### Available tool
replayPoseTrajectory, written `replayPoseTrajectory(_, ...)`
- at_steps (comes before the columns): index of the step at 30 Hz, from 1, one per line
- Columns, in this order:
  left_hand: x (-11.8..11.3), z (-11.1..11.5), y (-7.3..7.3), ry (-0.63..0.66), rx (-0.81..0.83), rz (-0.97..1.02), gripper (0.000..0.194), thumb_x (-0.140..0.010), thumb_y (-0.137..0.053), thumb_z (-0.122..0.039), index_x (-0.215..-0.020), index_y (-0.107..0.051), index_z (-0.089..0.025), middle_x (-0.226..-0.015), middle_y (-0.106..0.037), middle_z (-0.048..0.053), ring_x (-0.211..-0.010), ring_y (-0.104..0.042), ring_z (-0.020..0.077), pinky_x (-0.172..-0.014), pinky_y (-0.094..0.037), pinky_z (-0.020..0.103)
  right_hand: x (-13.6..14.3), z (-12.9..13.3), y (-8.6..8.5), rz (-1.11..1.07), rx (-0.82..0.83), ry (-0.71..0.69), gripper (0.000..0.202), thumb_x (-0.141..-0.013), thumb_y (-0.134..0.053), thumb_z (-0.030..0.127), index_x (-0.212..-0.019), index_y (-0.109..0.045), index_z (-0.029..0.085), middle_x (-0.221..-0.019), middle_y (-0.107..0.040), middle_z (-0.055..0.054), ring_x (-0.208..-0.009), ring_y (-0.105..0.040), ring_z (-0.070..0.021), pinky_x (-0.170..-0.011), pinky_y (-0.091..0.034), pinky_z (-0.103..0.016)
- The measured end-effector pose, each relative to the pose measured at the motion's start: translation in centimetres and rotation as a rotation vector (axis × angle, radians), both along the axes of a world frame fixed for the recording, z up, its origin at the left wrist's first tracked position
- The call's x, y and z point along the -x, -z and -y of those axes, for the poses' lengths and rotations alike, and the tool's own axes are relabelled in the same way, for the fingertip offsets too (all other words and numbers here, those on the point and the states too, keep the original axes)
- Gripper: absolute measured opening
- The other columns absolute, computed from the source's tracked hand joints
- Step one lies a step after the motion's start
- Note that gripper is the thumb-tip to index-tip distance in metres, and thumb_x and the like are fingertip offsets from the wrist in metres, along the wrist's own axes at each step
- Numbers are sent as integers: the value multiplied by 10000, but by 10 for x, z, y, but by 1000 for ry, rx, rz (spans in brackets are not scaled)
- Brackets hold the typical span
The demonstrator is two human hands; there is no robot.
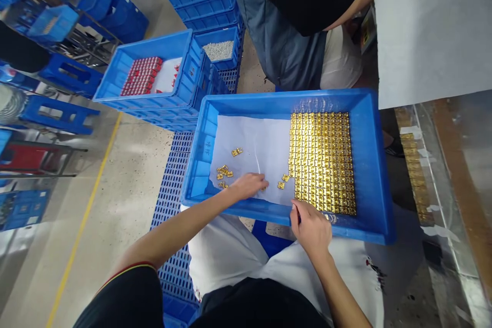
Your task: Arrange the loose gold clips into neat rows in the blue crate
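A blue plastic crate rests across my lap, lined with white paper. Small square gold metal pieces stand packed in tight rows on its right side. My left hand reaches over the paper, fingers pinched down on a small gold piece that peeks out under the fingertips. To its right lie a few loose gold pieces; more loose pieces are scattered at the left. My right hand is closed at the crate's near rim, fingertips by the front left corner of the rows; what they hold is hidden.
Beyond on the left, a stacked blue crate holds red pieces. A smaller bin holds whitish bits. Another person sits close opposite. A worktable with a white sheet stands at the right; blue stools are far left.
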State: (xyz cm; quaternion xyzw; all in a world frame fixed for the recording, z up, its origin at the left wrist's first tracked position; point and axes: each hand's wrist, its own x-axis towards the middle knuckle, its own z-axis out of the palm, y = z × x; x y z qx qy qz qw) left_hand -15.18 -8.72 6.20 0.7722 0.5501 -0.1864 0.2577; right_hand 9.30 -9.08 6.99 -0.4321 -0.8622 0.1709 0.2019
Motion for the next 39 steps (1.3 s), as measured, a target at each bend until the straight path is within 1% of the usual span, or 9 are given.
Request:
replayPoseTrajectory(5,-35,-2,15,317,-95,125,158,-943,-498,-128,-937,-643,-190,-901,-645,71,-846,-639,176,-737,-481,266,-1,0,0,3,33,-12,302,-964,-417,185,-959,-719,175,-855,-746,-68,-730,-653,-153,-681,-401,-242)
replayPoseTrajectory(9,-43,-5,15,341,-169,157,190,-965,-452,-133,-1021,-620,-203,-995,-646,80,-910,-630,175,-804,-485,273,0,0,0,14,13,-7,315,-972,-402,197,-943,-716,189,-820,-740,-52,-684,-637,-148,-663,-393,-246)
replayPoseTrajectory(13,-30,-2,9,145,-174,112,263,-950,-436,-99,-1145,-578,-207,-1029,-639,83,-928,-635,181,-847,-493,293,0,0,0,18,2,7,318,-972,-394,196,-930,-709,202,-814,-741,-40,-683,-637,-144,-659,-397,-247)
replayPoseTrajectory(20,31,-1,-5,-578,-236,-98,247,-963,-400,-167,-1123,-586,-202,-1091,-644,86,-960,-656,213,-807,-527,312,-1,0,3,8,-8,4,293,-965,-417,190,-932,-707,202,-786,-731,-30,-666,-630,-134,-642,-397,-241)
replayPoseTrajectory(24,65,-9,-12,-793,-286,-172,284,-940,-441,-164,-1192,-566,-199,-1150,-631,97,-997,-661,225,-857,-522,325,0,0,2,11,-14,4,297,-969,-418,190,-927,-711,201,-791,-737,-30,-667,-635,-131,-629,-394,-238)
replayPoseTrajectory(28,84,-19,-9,-836,-223,-166,356,-876,-551,-168,-1232,-562,-172,-1219,-595,121,-1017,-658,228,-909,-508,328,1,0,1,11,-13,2,298,-971,-420,198,-932,-715,189,-831,-750,-46,-679,-649,-137,-639,-407,-241)
replayPoseTrajectory(32,92,-20,-3,-778,-170,-123,236,-866,-532,-136,-1072,-645,-155,-1065,-652,104,-1006,-644,224,-891,-500,306,0,1,1,44,21,8,313,-974,-411,216,-955,-723,195,-868,-760,-54,-720,-667,-155,-667,-422,-252)
replayPoseTrajectory(36,89,-9,-7,-700,-183,-78,230,-883,-471,-115,-974,-678,-160,-1017,-671,97,-942,-646,208,-828,-495,287,0,2,2,37,40,15,311,-967,-414,218,-958,-725,198,-872,-761,-52,-726,-661,-156,-674,-411,-251)
replayPoseTrajectory(39,74,1,-11,-649,-144,-1,194,-885,-498,-148,-908,-690,-166,-956,-688,85,-869,-651,197,-781,-486,276,1,2,0,61,45,21,319,-967,-409,220,-949,-727,203,-848,-757,-48,-714,-651,-154,-658,-393,-251)
